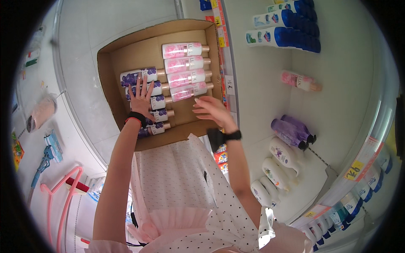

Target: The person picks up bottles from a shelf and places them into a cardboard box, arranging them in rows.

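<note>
An open cardboard box lies before me with two columns of Lux bottles on their sides. Several white bottles with purple print fill its left part; several pink and white bottles lie at the upper right. My left hand rests spread over the upper purple-print bottles, fingers apart. My right hand hovers by the box's right side, just below the lowest pink bottle, fingers slightly curved and holding nothing. On the shelf to the right, a single pink Lux bottle stands apart from the others.
The shelf on the right bears white bottles with blue caps, purple bottles and white bottles. Price tags line its edge. Further bottles stand on a level at lower right. A pink hanger-shaped frame is at lower left.
</note>
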A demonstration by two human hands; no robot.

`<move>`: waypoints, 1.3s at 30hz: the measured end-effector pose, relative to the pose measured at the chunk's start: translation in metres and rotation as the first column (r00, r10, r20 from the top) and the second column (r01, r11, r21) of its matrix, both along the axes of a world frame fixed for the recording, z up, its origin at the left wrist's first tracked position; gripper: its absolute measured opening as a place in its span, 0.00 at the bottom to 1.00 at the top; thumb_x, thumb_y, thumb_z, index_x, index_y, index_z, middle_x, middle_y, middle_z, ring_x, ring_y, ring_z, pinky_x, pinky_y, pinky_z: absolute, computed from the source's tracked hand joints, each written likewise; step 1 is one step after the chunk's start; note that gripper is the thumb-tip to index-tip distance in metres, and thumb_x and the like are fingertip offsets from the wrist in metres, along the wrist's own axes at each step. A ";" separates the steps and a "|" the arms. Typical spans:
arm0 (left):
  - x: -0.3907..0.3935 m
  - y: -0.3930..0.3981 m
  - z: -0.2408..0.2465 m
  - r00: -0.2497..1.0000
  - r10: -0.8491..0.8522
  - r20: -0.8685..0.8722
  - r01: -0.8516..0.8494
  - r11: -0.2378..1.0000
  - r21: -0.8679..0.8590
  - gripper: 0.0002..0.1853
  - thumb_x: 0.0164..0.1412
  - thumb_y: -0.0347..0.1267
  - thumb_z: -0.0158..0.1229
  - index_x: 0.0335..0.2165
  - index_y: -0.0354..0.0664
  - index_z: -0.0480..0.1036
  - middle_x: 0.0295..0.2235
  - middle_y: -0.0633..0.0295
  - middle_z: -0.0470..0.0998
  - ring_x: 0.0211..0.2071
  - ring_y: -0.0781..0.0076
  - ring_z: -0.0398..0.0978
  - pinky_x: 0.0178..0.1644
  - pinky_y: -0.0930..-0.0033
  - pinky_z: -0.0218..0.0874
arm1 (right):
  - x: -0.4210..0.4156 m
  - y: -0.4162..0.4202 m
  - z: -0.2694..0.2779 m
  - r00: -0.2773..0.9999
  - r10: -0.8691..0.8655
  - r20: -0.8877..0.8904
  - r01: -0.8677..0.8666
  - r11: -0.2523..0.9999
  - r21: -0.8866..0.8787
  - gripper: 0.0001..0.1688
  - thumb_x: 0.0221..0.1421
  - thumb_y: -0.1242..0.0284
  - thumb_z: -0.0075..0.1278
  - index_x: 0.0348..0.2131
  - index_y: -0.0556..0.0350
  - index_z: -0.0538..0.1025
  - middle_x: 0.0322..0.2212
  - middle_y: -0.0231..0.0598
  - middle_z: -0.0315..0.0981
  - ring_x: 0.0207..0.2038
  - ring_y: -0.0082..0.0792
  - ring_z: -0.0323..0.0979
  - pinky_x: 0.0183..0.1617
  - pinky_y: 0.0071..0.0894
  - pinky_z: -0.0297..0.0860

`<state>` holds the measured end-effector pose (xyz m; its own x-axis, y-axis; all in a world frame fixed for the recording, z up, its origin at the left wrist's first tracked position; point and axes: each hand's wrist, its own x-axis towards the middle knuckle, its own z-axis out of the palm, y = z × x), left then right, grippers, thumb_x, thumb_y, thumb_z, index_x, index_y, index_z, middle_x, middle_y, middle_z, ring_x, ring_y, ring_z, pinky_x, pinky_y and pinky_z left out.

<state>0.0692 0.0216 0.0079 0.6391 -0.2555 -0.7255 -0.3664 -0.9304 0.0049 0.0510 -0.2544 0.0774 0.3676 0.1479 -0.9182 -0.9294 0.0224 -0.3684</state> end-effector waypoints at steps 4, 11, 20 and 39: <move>0.003 -0.005 0.004 1.000 -0.019 0.000 0.019 1.000 0.022 0.81 0.12 0.60 0.71 0.62 0.51 0.32 0.64 0.52 0.28 0.64 0.49 0.26 0.59 0.33 0.25 | -0.001 0.023 -0.089 0.868 -0.493 -0.063 0.485 0.868 -0.109 0.26 0.48 0.55 0.57 0.38 0.57 0.70 0.29 0.35 0.71 0.26 0.27 0.71 0.29 0.22 0.69; 0.001 -0.001 -0.001 1.000 0.002 0.003 -0.002 1.000 -0.020 0.81 0.12 0.59 0.71 0.62 0.51 0.32 0.64 0.51 0.28 0.64 0.49 0.27 0.59 0.32 0.25 | 0.005 0.035 -0.122 0.779 -0.627 0.013 0.600 0.739 -0.307 0.18 0.45 0.58 0.60 0.26 0.49 0.70 0.15 0.24 0.65 0.13 0.19 0.60 0.15 0.19 0.53; -0.002 0.000 -0.005 0.998 -0.025 0.059 0.026 0.999 -0.020 0.84 0.08 0.62 0.70 0.62 0.46 0.32 0.63 0.48 0.27 0.64 0.46 0.27 0.58 0.32 0.28 | 0.012 0.027 -0.116 0.793 -0.600 0.103 0.601 0.745 -0.290 0.19 0.41 0.63 0.64 0.23 0.56 0.71 0.17 0.35 0.70 0.14 0.22 0.66 0.16 0.20 0.56; -0.001 -0.004 0.000 1.000 0.013 0.012 -0.013 1.000 0.013 0.82 0.08 0.59 0.71 0.62 0.50 0.34 0.63 0.51 0.27 0.64 0.50 0.26 0.58 0.32 0.28 | -0.008 -0.105 0.076 0.420 0.033 0.907 0.666 0.667 -0.332 0.21 0.50 0.80 0.54 0.43 0.61 0.64 0.36 0.37 0.69 0.31 0.24 0.71 0.32 0.22 0.72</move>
<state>0.0681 0.0175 0.0076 0.6511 -0.2377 -0.7208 -0.3544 -0.9350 -0.0119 0.0429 -0.3595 0.1533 0.8187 -0.5723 0.0472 -0.1478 -0.2896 -0.9457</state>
